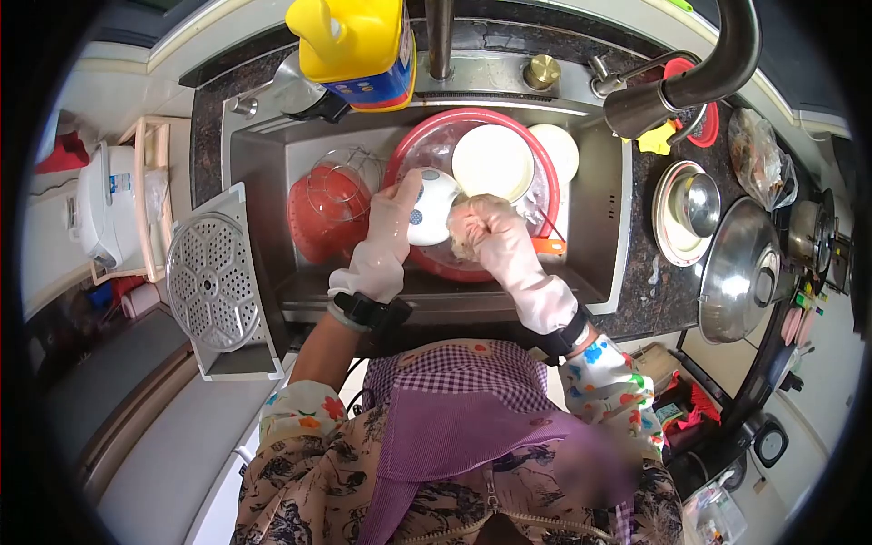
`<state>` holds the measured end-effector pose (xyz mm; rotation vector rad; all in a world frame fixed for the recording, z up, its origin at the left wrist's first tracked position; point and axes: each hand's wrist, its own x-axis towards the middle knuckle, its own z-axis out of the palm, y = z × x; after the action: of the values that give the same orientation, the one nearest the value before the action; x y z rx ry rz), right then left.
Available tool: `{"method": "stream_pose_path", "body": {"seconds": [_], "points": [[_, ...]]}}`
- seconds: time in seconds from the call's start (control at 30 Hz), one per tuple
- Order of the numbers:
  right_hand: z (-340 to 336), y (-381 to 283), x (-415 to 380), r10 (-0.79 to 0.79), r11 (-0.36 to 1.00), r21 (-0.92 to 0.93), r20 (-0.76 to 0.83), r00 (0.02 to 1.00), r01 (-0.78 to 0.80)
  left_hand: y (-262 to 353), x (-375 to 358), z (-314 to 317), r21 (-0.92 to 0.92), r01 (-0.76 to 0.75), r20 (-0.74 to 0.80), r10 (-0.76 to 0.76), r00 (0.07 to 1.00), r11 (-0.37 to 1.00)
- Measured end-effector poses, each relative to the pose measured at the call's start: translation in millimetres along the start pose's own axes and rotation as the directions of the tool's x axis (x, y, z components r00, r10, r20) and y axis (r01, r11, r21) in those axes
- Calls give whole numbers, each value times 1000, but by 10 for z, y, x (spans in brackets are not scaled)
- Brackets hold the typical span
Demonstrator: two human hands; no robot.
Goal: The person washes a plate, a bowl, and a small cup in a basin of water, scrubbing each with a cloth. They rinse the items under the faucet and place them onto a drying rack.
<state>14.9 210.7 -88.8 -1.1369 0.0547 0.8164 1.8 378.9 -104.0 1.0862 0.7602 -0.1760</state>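
Over a red basin [436, 123] in the sink, my left hand [391, 227], in a translucent glove, grips a white bowl [436, 204] with dark dotted spots by its left side. My right hand [486, 232], gloved too, is closed at the bowl's right side around something pale that I cannot make out well. Behind my hands a cream plate [493, 162] lies in the basin, and another pale plate [556, 153] is at its right edge. An orange handle [549, 246] shows to the right of my right hand.
Left in the sink are a red colander [318, 218] and a wire rack [341, 186]. A perforated steel tray [211, 282] spans the left edge. A yellow jug [354, 45] and the faucet [636, 109] stand behind. Stacked bowls [668, 213] and a steel basin [740, 272] are right.
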Motion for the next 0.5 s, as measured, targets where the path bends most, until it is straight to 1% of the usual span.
{"method": "stream_pose_path", "body": {"seconds": [0.03,0.07,0.1,0.13,0.17,0.2,0.23,0.27,0.33,0.37,0.4,0.43,0.47,0.5], "points": [[123,-69,-69,-251,912,-358,-105,962,199,5,10,0,0,0,3,0,1000,1000],[112,-15,-41,-252,912,-359,-107,962,199,10,18,-14,71,-17,18,16,1000,997],[78,65,8,-377,838,-469,-130,917,278,19,23,-27,141,-34,33,30,999,989],[47,132,53,-496,745,-574,-136,858,340,44,23,-31,141,-33,33,29,999,989],[75,138,92,-494,747,-573,-138,859,337,94,6,-27,155,-49,65,39,997,987],[115,140,138,-454,795,-553,-267,850,251,122,-5,-31,168,-66,97,50,994,983],[149,127,169,-409,837,-521,-390,825,169,127,4,-42,170,-68,98,51,994,983],[191,83,176,-411,837,-520,-390,824,171,131,16,-55,174,-74,79,61,995,982],[265,-30,166,-204,955,-291,-480,853,64,147,33,-56,182,-80,63,70,996,980],[296,-83,146,-203,955,-290,-481,853,63,150,32,-58,200,-64,53,54,997,978],[331,-130,124,-387,884,-411,-381,840,221,148,27,-67,216,-46,41,38,998,975],[349,-152,116,-551,776,-508,-258,793,374,136,33,-74,215,-45,38,38,999,976],[320,-129,194,-552,775,-509,-257,793,375,113,56,-74,241,-14,54,1,999,970],[270,-93,323,-650,623,-622,-74,756,475,76,74,-71,269,19,73,-40,997,963]]}}
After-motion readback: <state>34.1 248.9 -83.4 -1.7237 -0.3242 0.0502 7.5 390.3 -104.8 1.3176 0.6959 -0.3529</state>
